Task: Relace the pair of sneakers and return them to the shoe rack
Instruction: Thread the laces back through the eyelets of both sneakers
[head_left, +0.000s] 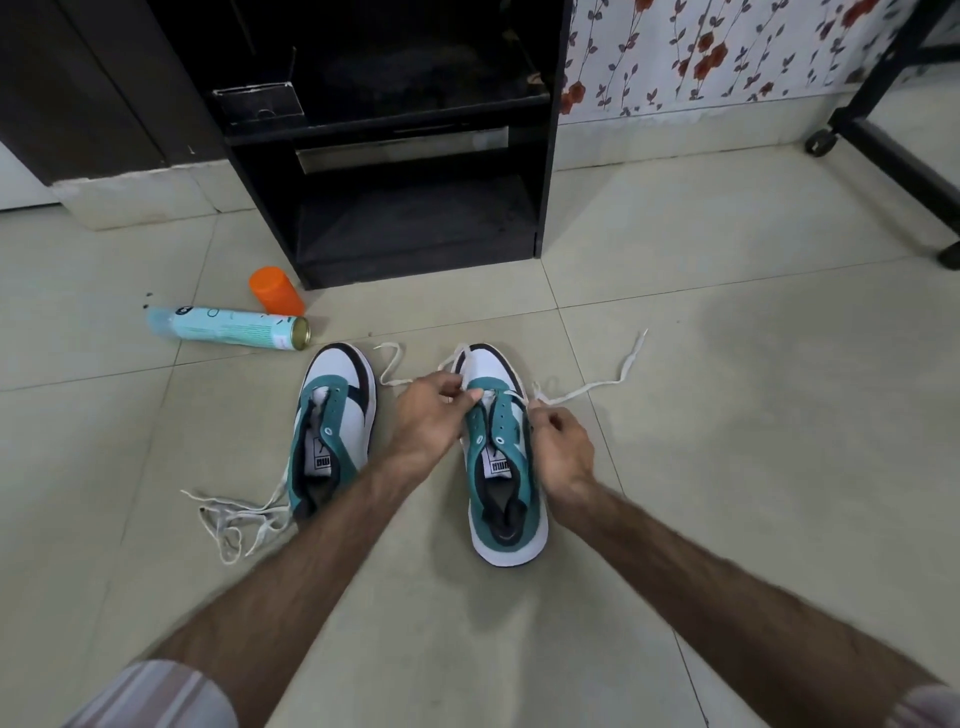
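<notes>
Both hands pinch one off-white flat shoelace (587, 387) at the front eyelets of the right-side teal, white and black sneaker (501, 457) standing on the pale tiled floor (727, 415). Left hand (434, 415) grips at the toe end, right hand (561, 447) just beside it, fingers closed on the lace. Left of the grip stands the unlaced matching sneaker (332, 426), its loose lace (234, 519) beside its heel. Beyond stands the black wooden shoe rack (415, 208).
</notes>
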